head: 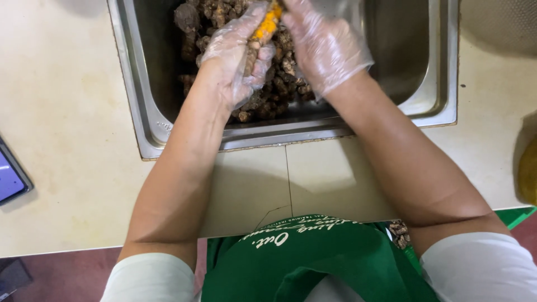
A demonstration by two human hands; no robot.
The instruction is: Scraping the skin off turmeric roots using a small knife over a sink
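Both my hands wear clear plastic gloves and work over a steel sink (430,106). My left hand (235,56) is closed around a turmeric root (267,25), brown-skinned below and bright orange where peeled. My right hand (324,45) is closed at the upper end of the same root; whatever it holds is hidden under the glove. Beneath the hands lies a heap of brown unpeeled roots and peelings (274,89) in the left half of the sink.
A cream countertop (72,128) surrounds the sink. A dark flat device (10,179) lies at the left edge. A yellow object (527,173) shows at the right edge. I wear a green apron (313,263); a few brown root bits (399,234) rest by my right elbow.
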